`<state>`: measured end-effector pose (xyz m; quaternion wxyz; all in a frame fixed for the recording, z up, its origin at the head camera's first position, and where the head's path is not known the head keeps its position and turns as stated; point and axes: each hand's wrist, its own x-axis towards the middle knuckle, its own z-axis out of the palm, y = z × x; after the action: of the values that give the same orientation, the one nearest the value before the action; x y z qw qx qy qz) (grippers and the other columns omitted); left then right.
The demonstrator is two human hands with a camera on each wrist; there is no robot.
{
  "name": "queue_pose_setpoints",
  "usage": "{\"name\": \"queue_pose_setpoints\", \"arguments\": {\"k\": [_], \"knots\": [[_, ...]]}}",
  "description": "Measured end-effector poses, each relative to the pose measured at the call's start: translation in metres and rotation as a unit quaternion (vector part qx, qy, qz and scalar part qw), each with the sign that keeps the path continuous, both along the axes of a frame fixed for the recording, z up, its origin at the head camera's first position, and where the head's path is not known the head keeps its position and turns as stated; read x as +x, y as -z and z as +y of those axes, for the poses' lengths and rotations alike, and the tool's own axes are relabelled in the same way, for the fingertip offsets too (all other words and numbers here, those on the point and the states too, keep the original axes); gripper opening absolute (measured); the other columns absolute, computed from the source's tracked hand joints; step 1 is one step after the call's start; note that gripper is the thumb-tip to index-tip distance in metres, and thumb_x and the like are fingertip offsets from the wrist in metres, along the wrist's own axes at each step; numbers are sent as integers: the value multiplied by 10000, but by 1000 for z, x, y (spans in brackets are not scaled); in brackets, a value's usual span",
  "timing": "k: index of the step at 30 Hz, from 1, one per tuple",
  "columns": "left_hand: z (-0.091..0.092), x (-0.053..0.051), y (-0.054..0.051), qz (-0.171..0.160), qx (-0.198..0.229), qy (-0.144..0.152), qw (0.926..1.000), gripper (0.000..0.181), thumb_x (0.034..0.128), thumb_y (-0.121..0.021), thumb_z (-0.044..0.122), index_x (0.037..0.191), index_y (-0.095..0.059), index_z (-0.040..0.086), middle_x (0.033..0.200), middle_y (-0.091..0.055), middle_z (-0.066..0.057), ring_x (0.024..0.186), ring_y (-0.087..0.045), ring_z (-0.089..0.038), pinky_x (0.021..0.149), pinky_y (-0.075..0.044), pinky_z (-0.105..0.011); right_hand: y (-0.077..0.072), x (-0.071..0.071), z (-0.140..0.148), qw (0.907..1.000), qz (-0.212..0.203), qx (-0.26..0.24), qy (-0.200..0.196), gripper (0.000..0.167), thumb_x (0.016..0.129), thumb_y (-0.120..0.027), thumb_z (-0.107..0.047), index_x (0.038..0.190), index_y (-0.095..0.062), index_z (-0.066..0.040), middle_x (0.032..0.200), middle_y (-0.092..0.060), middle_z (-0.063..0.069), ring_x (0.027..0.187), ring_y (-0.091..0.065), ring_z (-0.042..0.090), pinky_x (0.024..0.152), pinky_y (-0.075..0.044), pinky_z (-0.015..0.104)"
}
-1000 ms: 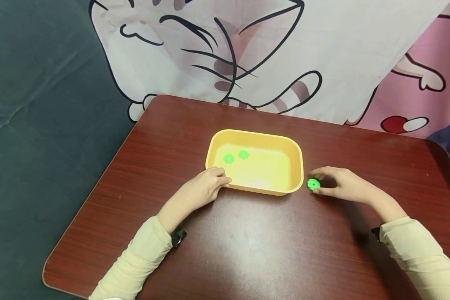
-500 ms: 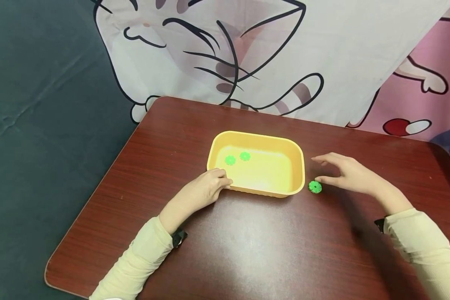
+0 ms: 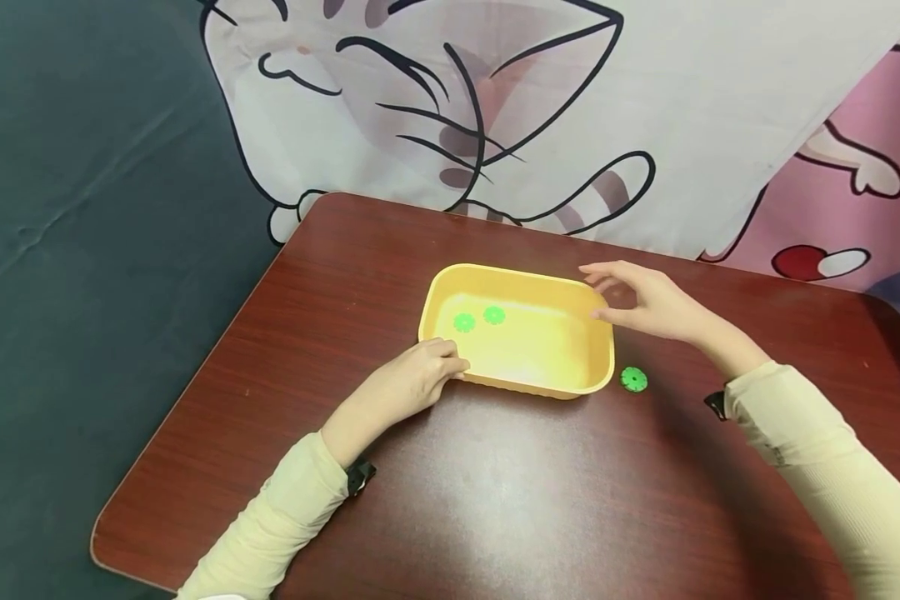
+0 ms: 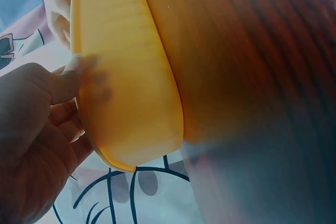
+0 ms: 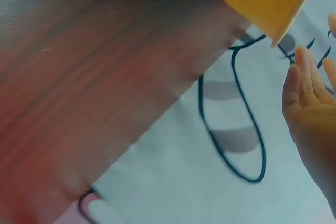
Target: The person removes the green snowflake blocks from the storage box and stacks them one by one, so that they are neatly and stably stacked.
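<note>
The yellow basin (image 3: pixel 517 287) is rectangular with rounded corners and stands on the glossy brown surface (image 3: pixel 345 283). The left hand (image 3: pixel 416 372) pinches its rim at eight o'clock; the right hand (image 3: pixel 648 307), spread, is at two o'clock. Two green notched discs (image 3: pixel 463 322) lie inside toward ten o'clock, a third disc (image 3: pixel 637 384) outside at four.

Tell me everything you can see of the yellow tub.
The yellow tub looks like plastic: a shallow, open-topped rounded rectangle with a thin rim. It sits upright on the dark red table. Two green discs lie flat on its floor, toward the left end. The left hand holds its near-left rim; the right hand hovers by its far-right corner, apparently without touching.
</note>
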<state>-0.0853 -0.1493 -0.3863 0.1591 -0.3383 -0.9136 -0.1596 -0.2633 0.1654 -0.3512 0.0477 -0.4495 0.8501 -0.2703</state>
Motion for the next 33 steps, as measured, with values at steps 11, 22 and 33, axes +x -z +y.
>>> {"name": "queue_pose_setpoints", "arguments": {"k": [11, 22, 33], "knots": [[0, -1, -3, -98, -155, -10, 9998, 42, 872, -636, 60, 838, -661, 66, 718, -506, -31, 661, -511, -157, 644, -453, -216, -16, -11, -62, 9957, -275, 355, -804, 515, 761, -766, -116, 1236, -569, -84, 1133, -615, 83, 995, -600, 224, 855, -492, 447], [-1, -2, -4, -138, -195, -75, 9997, 67, 871, -633, 46, 841, -684, 75, 722, -518, -25, 675, -525, -159, 669, -464, -232, -42, -18, -133, 9908, -71, 517, -1247, 466, 799, -742, -214, 1228, -584, -122, 1138, -621, 34, 1021, -588, 194, 865, -486, 404], [0, 2, -3, -269, -300, -218, 9990, 71, 878, -630, 69, 888, -696, 93, 763, -539, -17, 736, -550, -156, 719, -473, -230, -1, -4, -179, 9662, -4, 1253, -2253, 429, 767, -763, -195, 1146, -618, -55, 1092, -609, 85, 1009, -572, 229, 883, -452, 371]]}}
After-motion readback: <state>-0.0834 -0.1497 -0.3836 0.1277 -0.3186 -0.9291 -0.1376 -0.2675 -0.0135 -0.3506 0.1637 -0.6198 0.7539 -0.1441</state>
